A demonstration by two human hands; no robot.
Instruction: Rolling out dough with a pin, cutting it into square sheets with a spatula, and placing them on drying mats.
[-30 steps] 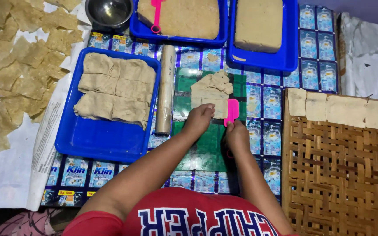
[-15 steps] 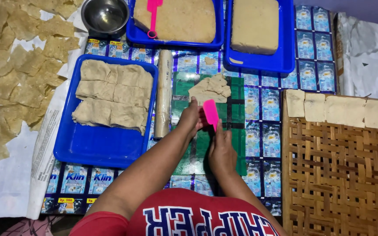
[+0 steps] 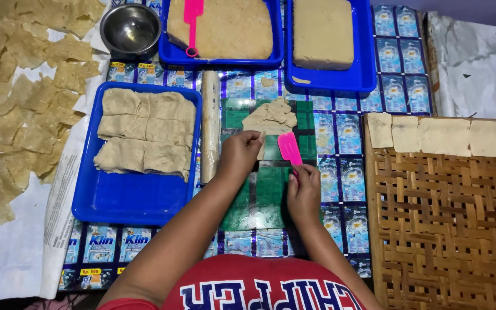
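On green mat [image 3: 268, 195], right hand [image 3: 302, 192] grip holding pink scraper [image 3: 289, 148], left hand [image 3: 239, 154] pinching dough [image 3: 271, 117].

Dim floor under printed sachet-pattern mat [image 3: 340, 129], woven bamboo tray [image 3: 449, 229].

Counter [image 3: 340, 172] is covered by a mat of blue printed sachet wrappers. Directly on it: three blue trays — near-left tray [image 3: 127, 198] with pale dough sheets, far-middle tray [image 3: 225, 59] with a dough slab and pink spatula, far-right tray [image 3: 328, 80] with a tan block. Steel bowl [image 3: 130, 28] far left. Wrapped rolling pin [image 3: 209, 123] just beside the left tray. Green plastic sheet [image 3: 265, 195] at centre, dough lump on it. Woven bamboo tray [image 3: 449, 229] on the right, white paper [image 3: 7, 258] with thin dough pieces on the left.
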